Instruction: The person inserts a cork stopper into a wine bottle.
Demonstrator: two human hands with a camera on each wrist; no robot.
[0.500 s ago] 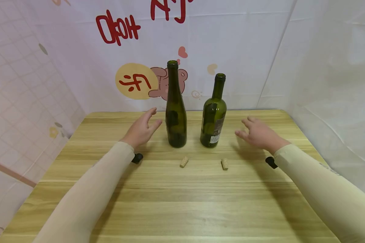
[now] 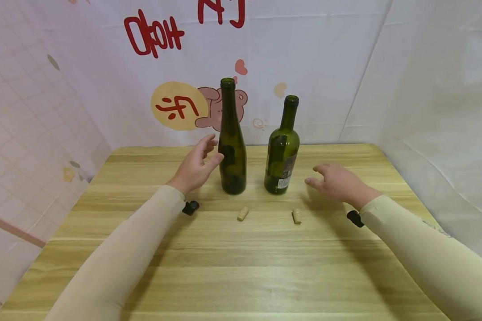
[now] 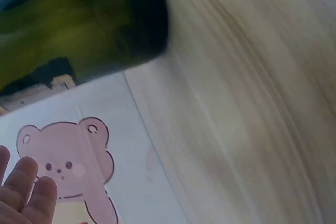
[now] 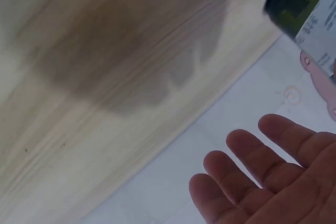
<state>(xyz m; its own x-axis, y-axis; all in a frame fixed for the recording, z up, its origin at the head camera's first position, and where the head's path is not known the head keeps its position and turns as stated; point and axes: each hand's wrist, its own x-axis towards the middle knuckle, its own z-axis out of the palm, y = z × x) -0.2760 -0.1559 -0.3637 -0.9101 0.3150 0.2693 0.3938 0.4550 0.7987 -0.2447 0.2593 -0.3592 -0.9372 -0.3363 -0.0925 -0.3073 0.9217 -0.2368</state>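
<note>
Near the back edge of the table (image 2: pixel 241 276), the tall bottle (image 2: pixel 233 167) stands upright, with the short bottle (image 2: pixel 281 156) upright to its right and a gap between. The left hand (image 2: pixel 194 168) is just beside the tall bottle, fingers relaxed and its thumb overlapping the glass in the head view; whether they touch cannot be told. The right hand (image 2: pixel 339 183) hangs apart from the short bottle, fingers loose and holding nothing. For a sure grip, the left palm would best meet the wide body squarely, since a push high on the neck could tip it. The left cork (image 2: pixel 243 213) and right cork (image 2: pixel 296 216) lie in front and could roll if brushed. The backdrop (image 2: pixel 317 67) limits room behind; the widest room lies nearer the person.
</note>
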